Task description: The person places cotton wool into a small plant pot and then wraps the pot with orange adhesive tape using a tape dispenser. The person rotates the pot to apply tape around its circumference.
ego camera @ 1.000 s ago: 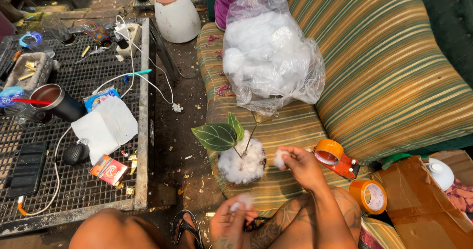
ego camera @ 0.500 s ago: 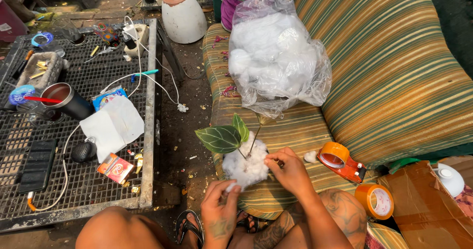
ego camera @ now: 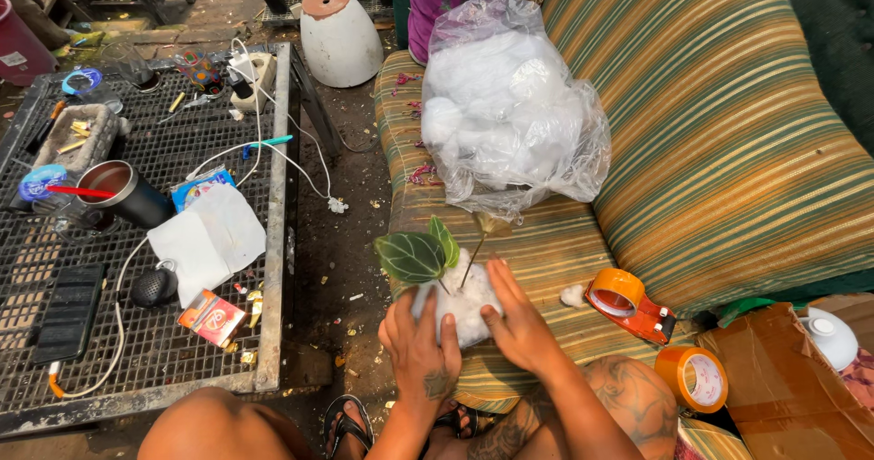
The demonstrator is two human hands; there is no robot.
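White fluff wrapped round a small plant, pressed between your 2 hands on the striped sofa.

Your left hand (ego camera: pixel 421 343) cups the near side of the white wad (ego camera: pixel 462 298), fingers closed against it, and your right hand (ego camera: pixel 521 322) presses flat on its other side, so the wad is clamped between both. 2 dark green leaves (ego camera: pixel 419 254) on thin stems stand up out of it. Just behind lies a clear bag of white stuffing (ego camera: pixel 510 114) on the sofa (ego camera: pixel 728 160). To your right sit an orange tape dispenser (ego camera: pixel 628 302) and a roll of tape (ego camera: pixel 694 378). A metal mesh table (ego camera: pixel 146 333) stands to your left.
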